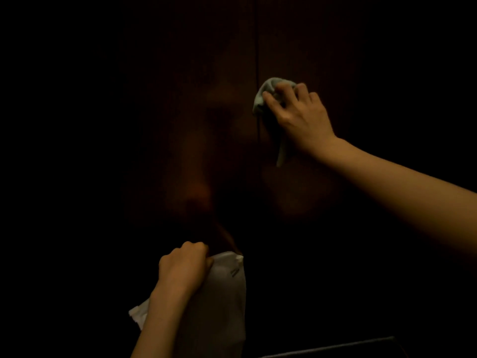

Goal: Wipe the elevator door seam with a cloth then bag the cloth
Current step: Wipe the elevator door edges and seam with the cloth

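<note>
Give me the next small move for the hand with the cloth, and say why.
Probably slide the right hand down the door seam, keeping the cloth pressed on it. The cloth sits on the seam partway up, with dark door below it, and the left hand holds the bag low.

The door (206, 125) looks dark, smooth and faintly glossy, throwing dim reflections; the cloth (260, 98) is soft, matt, grey-green fabric; the bag (222, 293) is thin, pale, crinkled plastic.
</note>
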`<action>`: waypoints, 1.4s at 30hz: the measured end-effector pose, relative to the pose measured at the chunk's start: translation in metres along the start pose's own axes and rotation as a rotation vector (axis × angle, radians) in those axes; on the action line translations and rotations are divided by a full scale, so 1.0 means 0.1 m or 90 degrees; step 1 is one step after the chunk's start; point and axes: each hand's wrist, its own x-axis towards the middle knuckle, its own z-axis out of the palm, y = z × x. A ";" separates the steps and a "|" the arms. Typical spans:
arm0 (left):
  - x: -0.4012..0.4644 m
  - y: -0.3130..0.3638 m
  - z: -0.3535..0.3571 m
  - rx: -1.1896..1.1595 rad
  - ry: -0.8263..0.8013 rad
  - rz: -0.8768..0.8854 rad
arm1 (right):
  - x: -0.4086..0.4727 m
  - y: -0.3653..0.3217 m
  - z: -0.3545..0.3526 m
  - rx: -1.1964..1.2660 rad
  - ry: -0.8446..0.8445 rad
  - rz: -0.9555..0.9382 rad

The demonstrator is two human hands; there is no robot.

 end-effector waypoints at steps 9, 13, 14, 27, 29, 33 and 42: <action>0.03 -0.05 0.04 -0.009 -0.027 0.024 | -0.77 -0.62 0.13 0.144 -0.100 0.046; 0.03 -0.11 0.11 -0.012 -0.063 0.036 | -1.29 -0.97 0.19 0.230 -0.156 0.091; 0.03 -0.12 0.12 -0.007 -0.068 0.034 | -1.42 -1.07 0.20 0.244 -0.164 0.106; 0.01 -0.30 0.42 0.062 -0.193 -0.034 | -2.86 -2.32 0.28 0.410 -0.460 0.312; 0.00 -0.32 0.46 0.057 -0.219 -0.040 | -2.98 -2.50 0.24 0.422 -0.512 0.356; -0.04 -0.39 0.56 0.060 -0.238 -0.050 | -3.07 -2.72 0.18 0.435 -0.577 0.424; -0.06 -0.32 0.77 0.077 -0.277 -0.057 | -2.96 -3.14 0.20 0.629 -0.352 0.921</action>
